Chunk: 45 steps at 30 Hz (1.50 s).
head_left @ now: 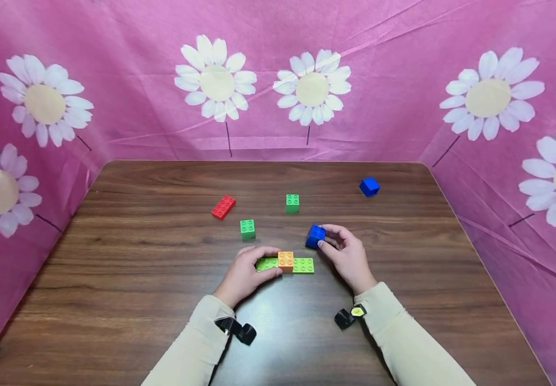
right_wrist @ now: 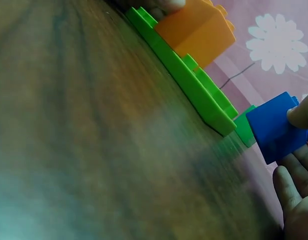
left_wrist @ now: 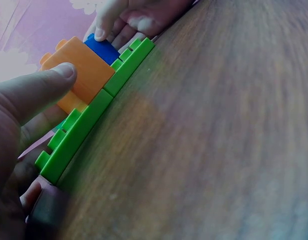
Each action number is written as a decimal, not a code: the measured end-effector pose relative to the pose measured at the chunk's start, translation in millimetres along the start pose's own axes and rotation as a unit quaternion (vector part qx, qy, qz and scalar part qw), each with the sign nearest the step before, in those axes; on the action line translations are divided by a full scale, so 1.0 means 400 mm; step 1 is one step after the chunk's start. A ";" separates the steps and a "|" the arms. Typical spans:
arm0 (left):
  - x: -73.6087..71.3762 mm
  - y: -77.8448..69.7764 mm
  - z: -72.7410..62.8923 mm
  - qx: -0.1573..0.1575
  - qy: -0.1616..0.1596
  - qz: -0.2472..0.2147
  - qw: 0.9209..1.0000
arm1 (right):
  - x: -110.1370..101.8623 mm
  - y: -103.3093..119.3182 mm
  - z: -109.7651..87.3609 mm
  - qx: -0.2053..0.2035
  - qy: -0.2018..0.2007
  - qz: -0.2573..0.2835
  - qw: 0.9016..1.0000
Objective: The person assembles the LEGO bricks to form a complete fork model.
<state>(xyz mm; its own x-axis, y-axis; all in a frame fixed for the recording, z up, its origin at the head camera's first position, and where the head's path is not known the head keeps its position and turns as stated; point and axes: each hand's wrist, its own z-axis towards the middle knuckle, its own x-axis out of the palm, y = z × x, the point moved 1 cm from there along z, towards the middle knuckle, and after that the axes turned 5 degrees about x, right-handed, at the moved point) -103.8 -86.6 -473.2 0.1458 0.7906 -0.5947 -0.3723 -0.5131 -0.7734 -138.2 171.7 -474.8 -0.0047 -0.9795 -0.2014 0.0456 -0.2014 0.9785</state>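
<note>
Clock centred on the orange block (head_left: 285, 261), head view. Your left hand (head_left: 245, 271): in from 8 o'clock, thumb on the block's near face, clamped on that block, which sits atop the lime strip (head_left: 304, 266). Your right hand (head_left: 353, 261): in from 4 o'clock, thumb and fingers pinching a tilted blue block (head_left: 315, 236) at 2 o'clock, apart from the strip. Nearby: green block (head_left: 247, 229), 10 o'clock; red block (head_left: 223, 207), beyond it.

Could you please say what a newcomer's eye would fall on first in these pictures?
Probably the large white daisies on the pink backdrop around the table. Next come the orange block, pinched by the left hand atop light green pieces, and the blue block in the right hand.
</note>
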 end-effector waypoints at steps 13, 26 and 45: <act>0.000 0.001 0.002 0.009 -0.005 -0.001 1.000 | -0.007 0.007 -0.042 -0.004 0.045 -0.005 0.999; -0.001 -0.001 0.005 -0.007 0.005 0.003 1.000 | -0.012 0.014 -0.072 -0.048 0.084 -0.018 0.995; -0.004 -0.003 0.003 -0.011 0.008 0.006 1.000 | -0.014 0.021 -0.068 -0.060 0.139 -0.058 0.987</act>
<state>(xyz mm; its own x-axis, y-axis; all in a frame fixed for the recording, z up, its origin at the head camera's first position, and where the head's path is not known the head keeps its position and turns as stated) -104.6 -86.9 -471.1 0.1551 0.7791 -0.6074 -0.3543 -0.5301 -0.7704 -110.5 175.6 -466.7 0.2572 -0.9070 -0.3334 0.1794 -0.2942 0.9387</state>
